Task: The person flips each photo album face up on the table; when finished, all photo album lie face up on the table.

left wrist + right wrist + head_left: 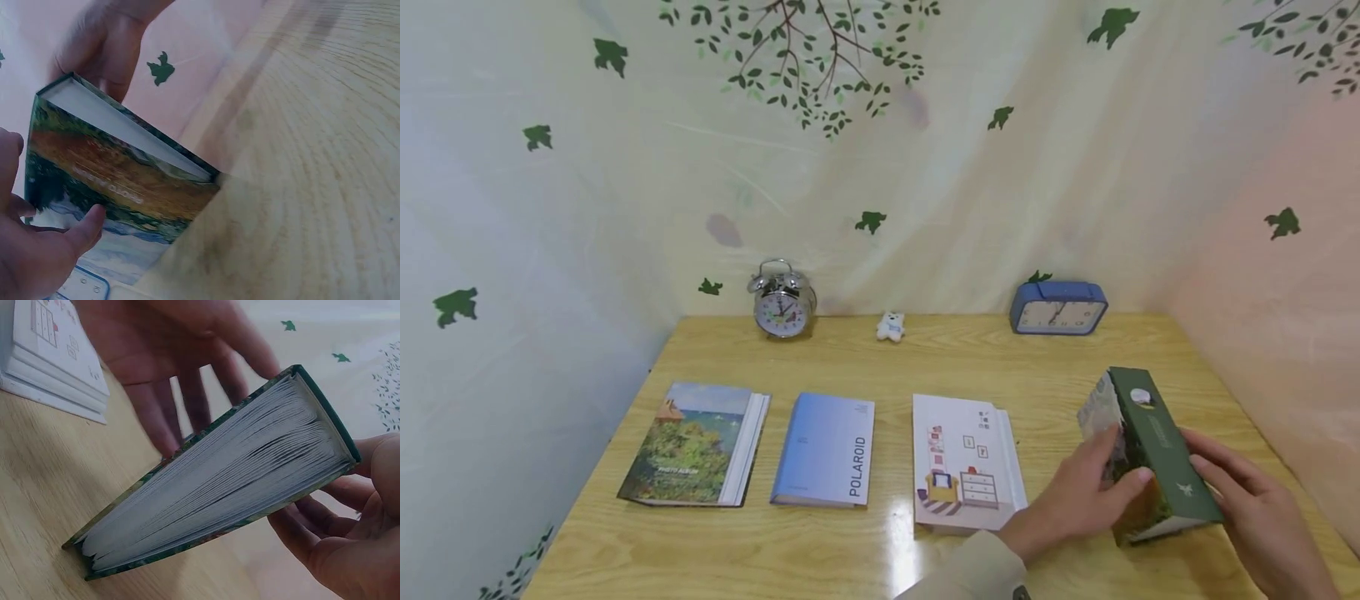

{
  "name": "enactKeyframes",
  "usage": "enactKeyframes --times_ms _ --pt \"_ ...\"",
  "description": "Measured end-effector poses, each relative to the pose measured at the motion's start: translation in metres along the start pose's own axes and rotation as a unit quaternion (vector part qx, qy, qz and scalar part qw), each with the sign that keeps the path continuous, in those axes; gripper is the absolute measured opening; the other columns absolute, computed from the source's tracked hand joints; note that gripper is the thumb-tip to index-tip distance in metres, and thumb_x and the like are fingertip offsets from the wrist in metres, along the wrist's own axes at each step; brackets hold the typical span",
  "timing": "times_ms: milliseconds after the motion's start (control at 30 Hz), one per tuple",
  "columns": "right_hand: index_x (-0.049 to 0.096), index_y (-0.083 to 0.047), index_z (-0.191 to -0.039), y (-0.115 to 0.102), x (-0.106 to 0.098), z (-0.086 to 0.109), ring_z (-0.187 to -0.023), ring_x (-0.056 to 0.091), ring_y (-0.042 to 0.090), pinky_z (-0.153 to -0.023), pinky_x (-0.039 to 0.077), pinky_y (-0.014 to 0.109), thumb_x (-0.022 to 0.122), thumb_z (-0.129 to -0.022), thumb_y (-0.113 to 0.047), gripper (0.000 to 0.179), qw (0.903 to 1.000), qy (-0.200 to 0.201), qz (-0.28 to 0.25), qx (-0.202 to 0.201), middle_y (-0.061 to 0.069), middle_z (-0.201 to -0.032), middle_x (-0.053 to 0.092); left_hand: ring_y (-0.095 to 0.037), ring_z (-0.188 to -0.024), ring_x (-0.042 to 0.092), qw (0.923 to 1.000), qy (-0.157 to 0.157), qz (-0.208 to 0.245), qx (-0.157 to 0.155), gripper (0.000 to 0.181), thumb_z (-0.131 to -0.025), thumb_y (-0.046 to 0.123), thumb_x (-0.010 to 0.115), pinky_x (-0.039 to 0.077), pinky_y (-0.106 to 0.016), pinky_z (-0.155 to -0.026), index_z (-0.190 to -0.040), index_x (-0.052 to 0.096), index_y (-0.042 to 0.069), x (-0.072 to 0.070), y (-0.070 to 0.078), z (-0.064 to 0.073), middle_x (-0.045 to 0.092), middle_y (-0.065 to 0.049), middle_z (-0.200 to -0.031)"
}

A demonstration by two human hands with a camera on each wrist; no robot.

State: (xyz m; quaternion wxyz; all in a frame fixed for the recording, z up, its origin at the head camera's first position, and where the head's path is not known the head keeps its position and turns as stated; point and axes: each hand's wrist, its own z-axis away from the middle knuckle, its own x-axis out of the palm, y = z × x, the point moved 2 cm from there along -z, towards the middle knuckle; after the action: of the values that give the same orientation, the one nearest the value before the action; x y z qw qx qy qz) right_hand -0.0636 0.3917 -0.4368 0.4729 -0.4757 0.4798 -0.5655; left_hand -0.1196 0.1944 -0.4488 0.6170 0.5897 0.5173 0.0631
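Observation:
A thick green photo album (1165, 442) stands tilted at the right of the table, spine upward and page opening down. Its painted landscape cover (125, 175) faces my left hand (1082, 496), whose extended fingers touch that cover while the thumb lies near the spine edge. On the opposite side, my right hand (1262, 508) holds the album, fingers bent against the back cover and close to the spine. The right wrist view shows the white page block (219, 469) between the covers, with the left hand (181, 369) above and the right hand (350, 531) below. Part of the right fingers is hidden.
Left of the green album lie a white illustrated album (955, 458), a blue Polaroid album (823, 450) and a landscape photo album (692, 442). Along the back stand a silver alarm clock (782, 308), a small white bear (891, 327) and a blue clock (1060, 308), before a leaf-patterned curtain (925, 183).

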Motion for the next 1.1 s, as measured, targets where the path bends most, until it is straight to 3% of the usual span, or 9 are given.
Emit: enactKeyframes --times_ms 100,267,433,633,767,833,967,1033,1100 --pt "0.043 -0.019 -0.145 -0.004 0.008 0.000 -0.097 0.062 -0.005 -0.070 0.055 0.021 0.051 -0.099 -0.020 0.047 0.9993 -0.001 0.037 0.004 -0.023 -0.120 0.053 -0.004 -0.134 0.035 0.9995 0.014 0.027 0.009 0.061 -0.102 0.041 0.037 0.039 -0.016 -0.101 -0.154 0.014 0.021 -0.008 0.008 -0.001 0.028 0.003 -0.155" --pt "0.040 -0.018 -0.147 -0.008 0.019 -0.002 -0.096 0.059 -0.009 -0.070 0.054 0.018 0.052 -0.099 -0.027 0.051 0.9933 0.005 0.113 0.022 -0.028 -0.119 0.050 0.001 -0.124 0.045 0.9993 0.011 0.031 -0.018 0.062 -0.101 0.039 0.042 0.043 -0.006 -0.086 -0.154 0.017 0.019 -0.024 0.017 0.003 0.026 0.002 -0.156" --pt "0.034 -0.021 -0.150 -0.006 0.027 -0.003 -0.100 0.052 -0.019 -0.073 0.051 0.012 0.048 -0.100 -0.032 0.053 0.9804 -0.014 0.195 0.029 -0.027 -0.134 0.043 -0.007 -0.129 0.045 0.9974 0.030 -0.054 -0.037 0.062 -0.099 0.042 0.042 0.041 -0.013 -0.098 -0.152 0.025 0.014 -0.037 0.021 0.009 0.033 -0.003 -0.154" --pt "0.026 -0.016 -0.152 0.001 0.036 -0.007 -0.105 0.042 -0.027 -0.077 0.050 0.010 0.040 -0.103 -0.035 0.055 0.9714 -0.053 0.231 0.004 -0.031 -0.136 0.038 -0.014 -0.135 0.041 0.9831 0.069 -0.163 -0.046 0.061 -0.099 0.046 0.045 0.041 -0.018 -0.102 -0.147 0.038 0.010 -0.046 0.023 0.017 0.037 -0.009 -0.151" --pt "0.023 -0.013 -0.153 0.011 0.042 -0.009 -0.106 0.043 -0.024 -0.080 0.050 0.012 0.037 -0.103 -0.040 0.059 0.9636 -0.088 0.250 0.036 -0.032 -0.134 0.035 -0.017 -0.130 0.048 0.9798 0.066 -0.172 -0.079 0.061 -0.096 0.052 0.047 0.047 -0.018 -0.095 -0.145 0.042 0.015 -0.051 0.021 0.020 0.031 -0.010 -0.154" --pt "0.024 -0.015 -0.153 0.017 0.045 -0.010 -0.106 0.044 -0.022 -0.082 0.051 0.015 0.038 -0.102 -0.044 0.060 0.9552 -0.097 0.273 0.063 -0.024 -0.139 0.035 -0.017 -0.128 0.050 0.9786 0.056 -0.166 -0.108 0.064 -0.094 0.054 0.050 0.049 -0.020 -0.092 -0.145 0.043 0.016 -0.054 0.021 0.021 0.030 -0.011 -0.154" --pt "0.025 -0.014 -0.153 0.025 0.050 -0.010 -0.124 0.052 0.014 -0.090 0.053 0.038 0.038 -0.100 -0.048 0.064 0.9313 -0.091 0.338 0.100 0.004 -0.151 0.036 -0.016 -0.124 0.053 0.9699 0.036 -0.173 -0.167 0.068 -0.090 0.060 0.053 0.050 -0.022 -0.091 -0.142 0.046 0.016 -0.058 0.018 0.022 0.037 -0.008 -0.150" --pt "0.025 -0.011 -0.152 0.025 0.052 -0.011 -0.129 0.044 0.038 -0.092 0.049 0.050 0.038 -0.100 -0.050 0.067 0.9163 -0.082 0.376 0.113 0.023 -0.152 0.029 -0.015 -0.123 0.053 0.9663 0.026 -0.175 -0.187 0.069 -0.089 0.059 0.055 0.049 -0.022 -0.093 -0.141 0.047 0.016 -0.057 0.013 0.022 0.039 -0.007 -0.149" --pt "0.022 -0.007 -0.152 0.026 0.051 -0.014 -0.131 0.034 0.052 -0.092 0.045 0.060 0.039 -0.099 -0.053 0.072 0.9084 -0.077 0.389 0.133 0.031 -0.152 0.022 -0.015 -0.125 0.052 0.9651 0.016 -0.168 -0.200 0.068 -0.090 0.058 0.054 0.048 -0.023 -0.095 -0.142 0.047 0.015 -0.054 0.008 0.023 0.041 -0.006 -0.148"
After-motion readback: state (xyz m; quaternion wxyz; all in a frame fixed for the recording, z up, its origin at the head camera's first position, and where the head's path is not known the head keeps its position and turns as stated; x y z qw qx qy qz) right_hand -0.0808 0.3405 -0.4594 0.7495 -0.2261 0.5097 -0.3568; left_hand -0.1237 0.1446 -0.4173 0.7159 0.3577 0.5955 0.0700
